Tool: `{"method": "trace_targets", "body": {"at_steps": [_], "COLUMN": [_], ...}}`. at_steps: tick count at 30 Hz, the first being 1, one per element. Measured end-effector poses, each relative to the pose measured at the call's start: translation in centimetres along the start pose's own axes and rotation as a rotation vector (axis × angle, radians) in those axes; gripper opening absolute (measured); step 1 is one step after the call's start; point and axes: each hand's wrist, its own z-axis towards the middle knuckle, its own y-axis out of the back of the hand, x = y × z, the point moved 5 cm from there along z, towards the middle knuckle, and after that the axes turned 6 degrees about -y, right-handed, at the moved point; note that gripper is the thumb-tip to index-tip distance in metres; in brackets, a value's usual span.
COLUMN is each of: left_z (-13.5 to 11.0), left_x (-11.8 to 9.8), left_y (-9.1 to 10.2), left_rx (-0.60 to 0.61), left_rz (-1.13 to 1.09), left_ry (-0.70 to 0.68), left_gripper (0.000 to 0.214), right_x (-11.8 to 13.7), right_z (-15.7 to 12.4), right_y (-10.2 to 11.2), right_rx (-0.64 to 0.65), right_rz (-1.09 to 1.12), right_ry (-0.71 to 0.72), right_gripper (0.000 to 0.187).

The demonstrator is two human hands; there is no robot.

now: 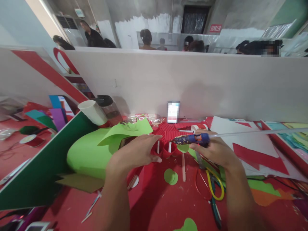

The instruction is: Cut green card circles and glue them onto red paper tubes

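My right hand is closed around a blue hot glue gun, its glue-smeared nozzle pointing left. A long clear glue stick runs out of its rear to the right. The nozzle tip is just above a small red paper tube with a white strip inside. A second red tube, also with a white strip, sits between the fingers and thumb of my left hand. Behind the tubes lies red corrugated paper. Green paper discs and a thin wooden stick lie in front.
Yellow-and-red-handled scissors and pliers lie below my right hand. Rolled green paper, a green board and a white cup stand left. A phone leans against the white partition; several people are beyond it.
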Motion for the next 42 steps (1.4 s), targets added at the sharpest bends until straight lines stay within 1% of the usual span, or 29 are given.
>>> {"method": "trace_targets", "body": {"at_steps": [5,10,15,19,23,27,36,39,42], "left_z": [0.0,0.0,0.0,0.0,0.0,-0.1,0.0,0.0,0.0], "left_x": [0.0,-0.1,-0.1,-0.1,0.1,0.2,0.1,0.2,0.2], "left_y": [0.1,0.2,0.1,0.1,0.1,0.1,0.1,0.0,0.0], "left_rx": [0.007,0.016,0.010,-0.010,-0.014,-0.010,0.001,0.002,-0.007], "left_rz": [-0.011,-0.017,-0.038,-0.028,-0.022,-0.034,-0.042,-0.046,-0.040], "left_ry": [-0.007,-0.018,-0.048,-0.064,-0.055,-0.051,-0.058,-0.068,-0.054], "left_gripper": [0.043,0.037,0.032,0.030,0.031,0.031,0.028,0.028,0.029], "right_x": [-0.2,0.1,1.0,1.2,0.3,-0.1,0.0,-0.3,-0.4], "right_z": [0.1,0.2,0.7,0.8,0.6,0.5,0.5,0.6,0.6], "right_y": [-0.7,-1.0,-1.1,-1.3,-1.5,-1.5,-1.5,-1.6,-1.2], "right_rx": [0.003,0.002,0.074,0.074,0.032,0.022,0.002,0.019,0.002], "right_rz": [-0.004,0.011,0.022,0.015,0.020,0.011,0.009,-0.003,0.010], "right_ry": [-0.061,-0.057,-0.034,-0.011,-0.059,-0.083,-0.057,-0.077,-0.090], "right_gripper": [0.024,0.023,0.030,0.031,0.026,0.027,0.024,0.026,0.026]}}
